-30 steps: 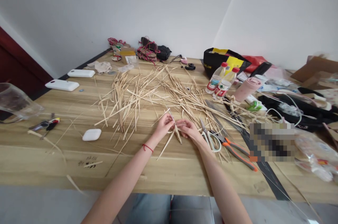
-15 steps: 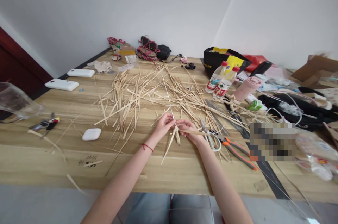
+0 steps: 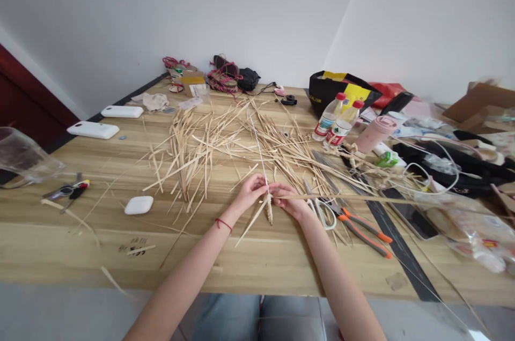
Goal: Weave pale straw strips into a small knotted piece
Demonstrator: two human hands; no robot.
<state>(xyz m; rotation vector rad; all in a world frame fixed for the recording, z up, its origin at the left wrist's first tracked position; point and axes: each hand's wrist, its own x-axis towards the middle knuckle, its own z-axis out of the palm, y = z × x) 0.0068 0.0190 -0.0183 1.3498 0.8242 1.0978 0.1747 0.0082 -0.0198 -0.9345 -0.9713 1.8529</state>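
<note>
Both hands meet over the wooden table (image 3: 257,260) near its front edge. My left hand (image 3: 249,192), a red string on its wrist, pinches a small braided straw piece (image 3: 268,212) that hangs between the hands. My right hand (image 3: 290,200) grips the same piece and a long straw strip (image 3: 354,198) that runs out flat to the right. One thin pale strand (image 3: 257,148) rises from the pinch toward the far side. Loose straw ends fan down and left from the braid.
A heap of straw strips (image 3: 225,142) lies behind the hands. Scissors (image 3: 319,209) and orange pliers (image 3: 362,229) sit to the right, beside a black ruler (image 3: 398,247) and a phone (image 3: 410,217). White earbud case (image 3: 139,205) at left; two bottles (image 3: 336,122) behind.
The braid has turned in my hands. A thin strand now stands up toward the far side, and a long strip has been drawn out to the right, farther than half a second ago.
</note>
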